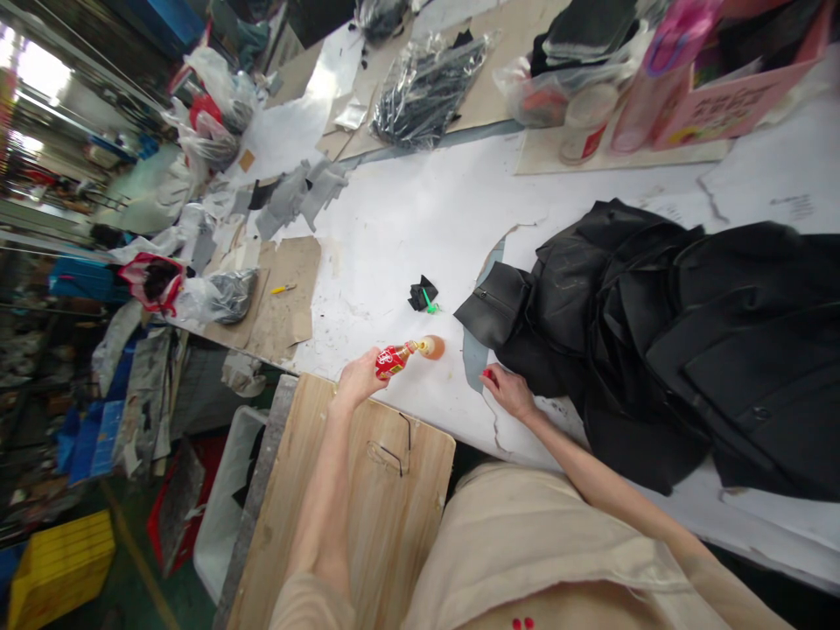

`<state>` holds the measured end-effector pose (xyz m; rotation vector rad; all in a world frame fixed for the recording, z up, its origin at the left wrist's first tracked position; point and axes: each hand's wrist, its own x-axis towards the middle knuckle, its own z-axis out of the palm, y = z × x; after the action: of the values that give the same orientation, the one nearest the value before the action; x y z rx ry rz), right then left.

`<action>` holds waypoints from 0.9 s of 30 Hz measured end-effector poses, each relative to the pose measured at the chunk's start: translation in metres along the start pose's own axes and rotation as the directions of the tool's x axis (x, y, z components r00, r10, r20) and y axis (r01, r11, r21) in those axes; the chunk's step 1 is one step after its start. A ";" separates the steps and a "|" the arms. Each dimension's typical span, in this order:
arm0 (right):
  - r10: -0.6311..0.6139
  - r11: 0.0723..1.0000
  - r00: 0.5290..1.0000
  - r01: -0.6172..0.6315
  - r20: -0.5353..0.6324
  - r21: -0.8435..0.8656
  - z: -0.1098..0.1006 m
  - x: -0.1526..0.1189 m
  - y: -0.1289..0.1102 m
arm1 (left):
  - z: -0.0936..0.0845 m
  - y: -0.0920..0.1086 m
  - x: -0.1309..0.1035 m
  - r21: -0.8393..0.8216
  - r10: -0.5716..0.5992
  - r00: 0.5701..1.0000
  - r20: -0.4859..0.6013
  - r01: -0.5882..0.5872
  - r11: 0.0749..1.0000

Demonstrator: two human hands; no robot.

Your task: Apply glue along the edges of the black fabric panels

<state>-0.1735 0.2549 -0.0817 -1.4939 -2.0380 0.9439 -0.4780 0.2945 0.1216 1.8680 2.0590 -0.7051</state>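
My left hand (358, 380) is closed around a bottle with a red label (392, 360), tipped to the right. Its mouth is at the rim of a small jar (434, 349) of amber-coloured liquid on the white-covered table. My right hand (510, 394) pinches a small red cap (486, 374) above the table edge, close to the heap of black garments (610, 297). Behind the jar, a green brush-like tool (430, 303) rests against some black scraps (420, 290). Whether liquid is flowing from the bottle is too small to tell.
A wooden board (354, 516) carries a pair of glasses (394, 455). A yellow cutter (283, 289) lies on brown cardboard (295, 324) to the left. Grey fabric pieces (302, 197), a plastic-wrapped black bundle (426, 92) and a pink box (735, 114) stand further back.
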 end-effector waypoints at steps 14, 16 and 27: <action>0.001 1.000 1.000 -0.002 0.004 0.016 -0.002 0.000 -0.002 | 0.000 0.000 0.000 -0.010 0.009 1.000 -0.003 -0.009 1.000; 0.001 1.000 1.000 -0.001 0.005 0.017 -0.002 0.000 -0.002 | 0.000 0.000 0.001 -0.010 0.013 1.000 -0.002 -0.013 1.000; 0.004 1.000 1.000 -0.004 0.012 0.009 -0.002 0.000 -0.002 | 0.003 -0.002 0.002 -0.014 0.018 1.000 -0.012 -0.018 1.000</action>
<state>-0.1730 0.2551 -0.0790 -1.4914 -2.0378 0.9645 -0.4803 0.2945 0.1187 1.8850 2.0466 -0.6750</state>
